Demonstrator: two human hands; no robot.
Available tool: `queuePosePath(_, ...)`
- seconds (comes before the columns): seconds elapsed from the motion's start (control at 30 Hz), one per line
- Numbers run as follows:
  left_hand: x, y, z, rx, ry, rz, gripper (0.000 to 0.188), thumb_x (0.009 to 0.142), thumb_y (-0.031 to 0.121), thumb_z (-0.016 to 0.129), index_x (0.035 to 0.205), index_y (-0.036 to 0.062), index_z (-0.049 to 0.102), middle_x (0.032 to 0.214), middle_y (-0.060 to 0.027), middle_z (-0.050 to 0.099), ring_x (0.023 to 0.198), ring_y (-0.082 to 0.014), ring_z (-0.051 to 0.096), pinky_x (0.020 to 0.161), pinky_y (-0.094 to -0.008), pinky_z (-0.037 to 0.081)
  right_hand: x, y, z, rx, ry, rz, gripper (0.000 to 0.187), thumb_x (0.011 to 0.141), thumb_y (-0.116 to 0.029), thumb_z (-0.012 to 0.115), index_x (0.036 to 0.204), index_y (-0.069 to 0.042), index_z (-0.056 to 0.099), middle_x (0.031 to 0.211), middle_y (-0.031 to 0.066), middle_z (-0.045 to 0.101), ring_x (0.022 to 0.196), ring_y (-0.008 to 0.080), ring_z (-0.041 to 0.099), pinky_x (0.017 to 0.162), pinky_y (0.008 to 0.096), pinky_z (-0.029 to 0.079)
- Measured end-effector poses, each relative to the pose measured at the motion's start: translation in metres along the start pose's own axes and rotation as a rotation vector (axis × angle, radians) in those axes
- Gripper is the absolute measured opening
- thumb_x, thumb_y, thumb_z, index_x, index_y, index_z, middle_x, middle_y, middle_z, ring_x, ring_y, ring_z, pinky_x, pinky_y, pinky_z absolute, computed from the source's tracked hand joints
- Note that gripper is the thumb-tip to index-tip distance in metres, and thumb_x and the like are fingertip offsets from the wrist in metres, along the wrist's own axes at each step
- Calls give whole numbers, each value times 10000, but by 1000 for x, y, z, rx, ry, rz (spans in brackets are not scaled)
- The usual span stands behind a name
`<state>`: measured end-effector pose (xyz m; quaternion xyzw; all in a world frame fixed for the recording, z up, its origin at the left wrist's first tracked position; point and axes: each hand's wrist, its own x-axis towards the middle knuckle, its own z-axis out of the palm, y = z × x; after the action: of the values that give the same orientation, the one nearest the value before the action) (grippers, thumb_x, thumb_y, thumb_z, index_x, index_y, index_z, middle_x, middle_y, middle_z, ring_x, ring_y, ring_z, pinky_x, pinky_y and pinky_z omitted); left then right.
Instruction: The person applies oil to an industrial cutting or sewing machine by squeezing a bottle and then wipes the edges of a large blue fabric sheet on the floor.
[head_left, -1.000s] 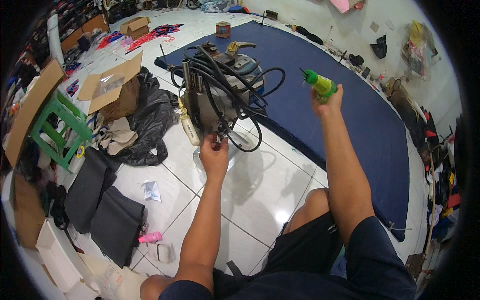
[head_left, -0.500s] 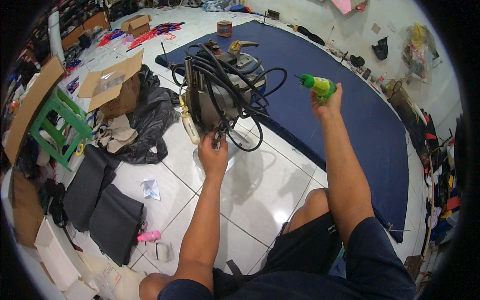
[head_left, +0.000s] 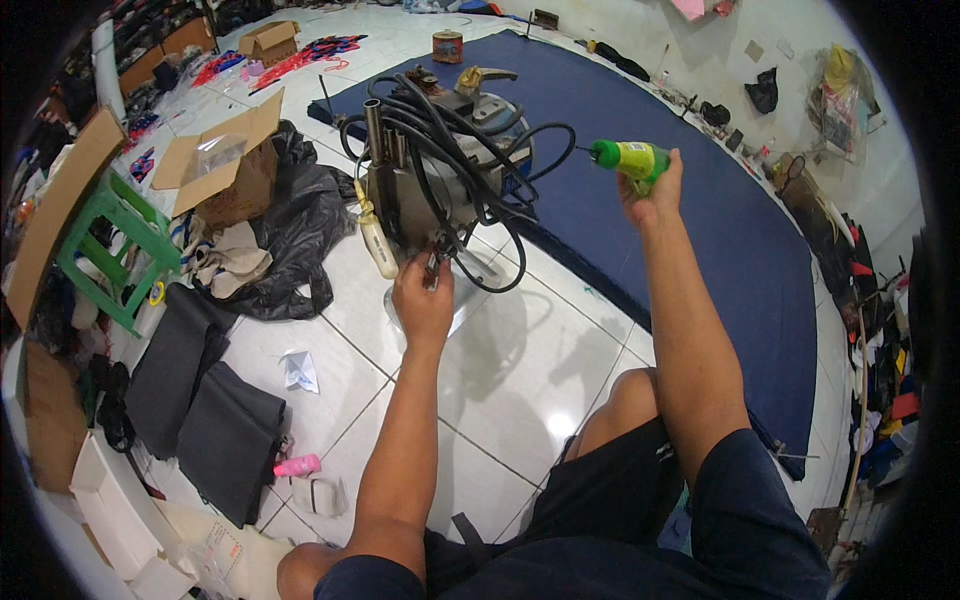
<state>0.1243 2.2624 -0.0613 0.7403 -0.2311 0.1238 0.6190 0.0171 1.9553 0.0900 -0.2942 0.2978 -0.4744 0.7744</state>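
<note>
A cloth-cutting machine (head_left: 408,195) with a grey metal body stands on a flat, shiny base plate (head_left: 472,293) on the tiles. Loops of thick black cable (head_left: 519,262) are heaped over it. My left hand (head_left: 423,305) has its fingers closed at the machine's low front; they seem to pinch a small metal part there, mostly hidden. A white handle-like piece (head_left: 376,245) hangs just left of those fingers. Off to the right, my right hand (head_left: 655,205) grips a green bottle (head_left: 640,160) with a yellow label, tilted so its thin dark nozzle points left towards the machine.
Dark blue cloth (head_left: 700,250) lies spread behind and right of the machine. Leftward are an open cardboard box (head_left: 235,190), a black plastic bag (head_left: 300,240), a green stool (head_left: 120,245) and folded dark fabric (head_left: 230,440). A tin can (head_left: 447,47) sits on the cloth's far edge.
The bottle has tipped closer to level and shifted slightly left, its nozzle nearer the cable loops. My left hand stays at the machine's low front, with its fingers slightly shifted.
</note>
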Motion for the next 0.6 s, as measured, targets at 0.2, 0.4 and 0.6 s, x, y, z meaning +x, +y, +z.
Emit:
queuePosePath(0.2, -2, 7, 0, -46, -19, -42, 306, 848, 131, 742, 1079, -56, 670, 946, -148, 677, 758, -212, 662, 688, -329, 517, 1, -1, -2, -32, -31, 4, 577, 967, -612, 458, 1117, -63, 553, 1002, 143, 634, 841, 291, 675, 676, 408, 600)
queuePosePath(0.4, -4, -3, 8, -145, 31, -135, 307, 850, 144, 743, 1103, -18, 680, 948, -138, 689, 743, -214, 677, 691, -325, 527, 1, 4, 1, -66, -14, -6, 564, 964, -604, 468, 1125, -71, 562, 1013, 140, 637, 858, 285, 672, 693, 405, 595)
queuePosePath(0.6, -3, 8, 7, -31, 51, -156, 271, 841, 145, 743, 1068, 13, 678, 894, -124, 688, 734, -243, 665, 685, -358, 516, 6, -1, -5, -66, -17, 4, 550, 961, -605, 478, 1087, -79, 580, 992, 128, 643, 841, 283, 674, 689, 400, 597)
